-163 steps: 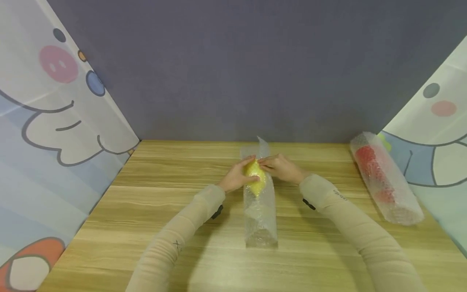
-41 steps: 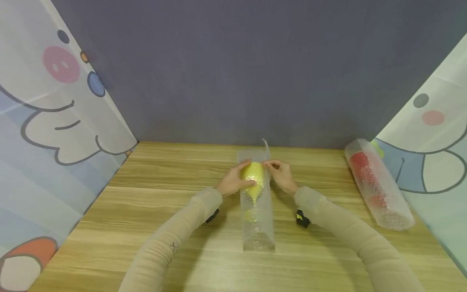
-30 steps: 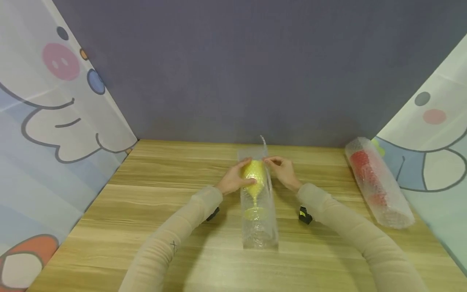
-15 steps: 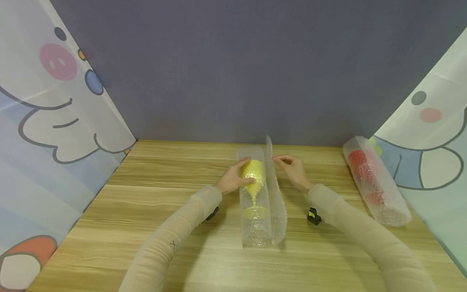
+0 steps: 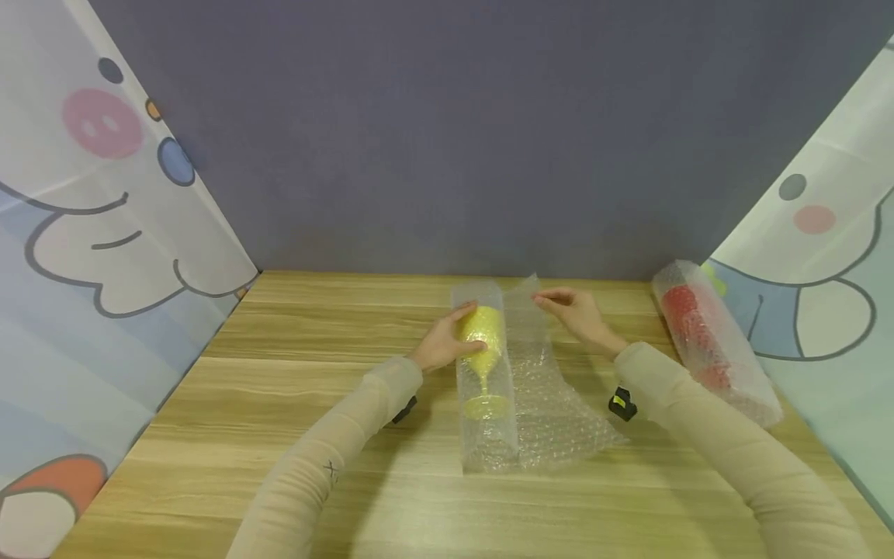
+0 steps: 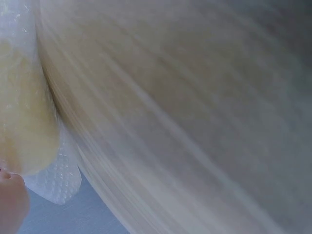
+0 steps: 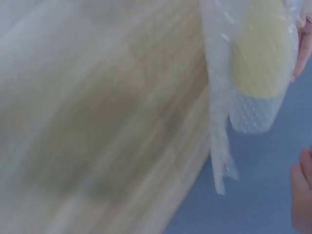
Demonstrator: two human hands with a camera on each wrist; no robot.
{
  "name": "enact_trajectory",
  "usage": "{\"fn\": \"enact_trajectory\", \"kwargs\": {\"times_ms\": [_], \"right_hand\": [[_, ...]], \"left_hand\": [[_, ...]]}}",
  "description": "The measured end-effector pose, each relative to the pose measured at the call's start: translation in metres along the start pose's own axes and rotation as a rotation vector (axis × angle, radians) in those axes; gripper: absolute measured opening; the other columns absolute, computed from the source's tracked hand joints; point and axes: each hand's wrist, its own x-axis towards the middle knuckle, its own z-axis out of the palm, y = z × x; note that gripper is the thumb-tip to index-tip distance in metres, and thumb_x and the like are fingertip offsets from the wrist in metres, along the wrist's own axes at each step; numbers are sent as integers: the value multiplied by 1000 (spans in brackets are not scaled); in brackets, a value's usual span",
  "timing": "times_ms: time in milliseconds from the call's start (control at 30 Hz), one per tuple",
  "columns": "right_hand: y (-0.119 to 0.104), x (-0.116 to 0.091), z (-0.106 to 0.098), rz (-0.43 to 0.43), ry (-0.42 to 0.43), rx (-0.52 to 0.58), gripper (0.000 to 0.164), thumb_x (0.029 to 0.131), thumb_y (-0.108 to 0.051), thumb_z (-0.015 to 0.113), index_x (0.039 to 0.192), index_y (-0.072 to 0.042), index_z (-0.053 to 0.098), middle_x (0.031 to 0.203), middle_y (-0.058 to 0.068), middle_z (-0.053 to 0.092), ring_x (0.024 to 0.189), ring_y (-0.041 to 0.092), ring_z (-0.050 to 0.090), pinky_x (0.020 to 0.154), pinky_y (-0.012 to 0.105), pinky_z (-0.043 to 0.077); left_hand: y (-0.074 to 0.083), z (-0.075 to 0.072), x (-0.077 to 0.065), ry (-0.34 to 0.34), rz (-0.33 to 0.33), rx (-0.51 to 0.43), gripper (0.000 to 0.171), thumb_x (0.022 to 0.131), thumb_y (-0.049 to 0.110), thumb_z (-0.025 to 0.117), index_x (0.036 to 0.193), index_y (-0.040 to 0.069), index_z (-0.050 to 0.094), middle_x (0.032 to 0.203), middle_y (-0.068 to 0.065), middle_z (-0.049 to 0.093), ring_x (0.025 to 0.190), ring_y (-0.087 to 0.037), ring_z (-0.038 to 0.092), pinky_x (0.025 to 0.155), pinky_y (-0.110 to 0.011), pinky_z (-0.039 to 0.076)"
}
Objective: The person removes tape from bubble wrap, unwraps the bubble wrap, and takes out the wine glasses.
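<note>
A yellow goblet (image 5: 489, 326) lies inside a clear roll of bubble wrap (image 5: 489, 446), its bowl toward the wall and its stem and foot toward me. My left hand (image 5: 441, 344) grips the wrapped bowl from the left, thumb across the top. With thumb and fingertips, my right hand (image 5: 576, 314) pinches the upper edge of the loose flap, which spreads out rightward from the roll. The right wrist view has the yellow bowl through the plastic, with part of my right hand (image 7: 302, 195) at the edge. In the left wrist view, sleeve hides most of the scene.
A second bubble-wrapped roll (image 5: 712, 338) with red pieces inside lies at the right end of the wooden table (image 5: 335, 419). A dark grey wall (image 5: 447, 140) stands behind, with cartoon-printed curtains (image 5: 91, 233) on both sides.
The goblet has turned inside the roll so its stem and foot now show. My right hand has drawn the flap rightward, unrolling it onto the table; my left hand stays on the bowl.
</note>
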Motion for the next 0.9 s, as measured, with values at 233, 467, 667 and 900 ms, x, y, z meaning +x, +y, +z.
{"fn": "enact_trajectory", "kwargs": {"times_ms": [233,467,667,900], "right_hand": [[-1,-2,-5,-19,-271,-140,41,91,-19,57,126,1,52,128,21,53,116,35,52,98,47,43],[17,-6,14,-108,-410,-171,49,88,-5,58,129,14,40,134,31,41,123,45,39,104,49,35],[34,-14,28,-98,-468,-283,67,81,-13,68,134,11,35,140,28,34,127,46,33,105,55,29],[47,-22,33,-92,-511,-375,80,79,-24,70,139,8,27,144,24,29,133,41,27,110,52,23]], "left_hand": [[1,0,0,0,-11,7,88,73,39,75,145,22,27,152,7,21,140,-16,15,116,-37,12],[3,0,1,-4,-7,35,89,73,40,74,145,22,26,152,7,22,140,-18,16,115,-40,13],[5,0,1,-6,-17,54,88,73,38,75,145,22,26,152,6,22,140,-20,17,115,-41,14],[4,1,4,-4,-2,53,88,72,39,75,145,25,27,151,9,22,140,-19,17,115,-42,14]]}}
